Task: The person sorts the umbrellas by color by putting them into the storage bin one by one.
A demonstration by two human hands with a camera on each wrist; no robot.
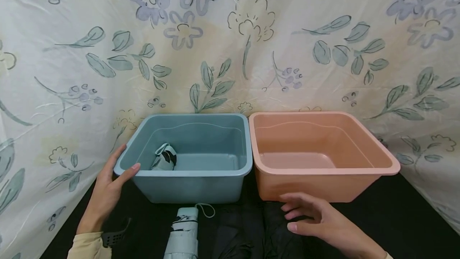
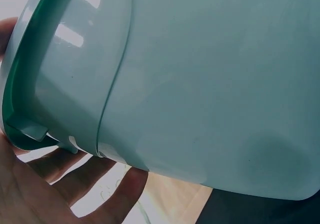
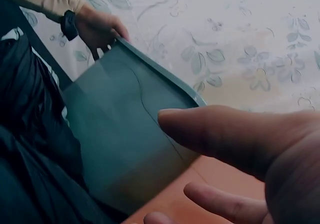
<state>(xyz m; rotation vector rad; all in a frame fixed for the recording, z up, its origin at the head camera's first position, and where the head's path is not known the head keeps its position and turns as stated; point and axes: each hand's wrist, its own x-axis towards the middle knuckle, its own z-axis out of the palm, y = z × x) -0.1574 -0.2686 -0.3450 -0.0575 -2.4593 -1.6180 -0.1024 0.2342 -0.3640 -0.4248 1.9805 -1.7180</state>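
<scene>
My left hand [image 1: 104, 195] grips the left front corner of a blue plastic bin [image 1: 194, 189], thumb on the rim. The left wrist view shows its fingers [image 2: 120, 199] along the bin's outer wall. Inside that bin, against the left side, lies a small pale-blue and black bundle with a strap loop [image 1: 165, 158]. My right hand [image 1: 316, 221] hovers with loosely bent fingers in front of an orange plastic bin [image 1: 323, 187], holding nothing. Between the hands, a pale-blue folded umbrella [image 1: 183, 233] with a wrist cord lies before the blue bin, its lower end cut off by the frame.
The two bins stand side by side with their rims nearly meeting. Dark crumpled fabric [image 1: 244, 231] lies in front of them, right of the umbrella. Behind hangs a floral cloth [image 1: 280, 51], which also runs down both sides of the black surface [image 1: 413, 219].
</scene>
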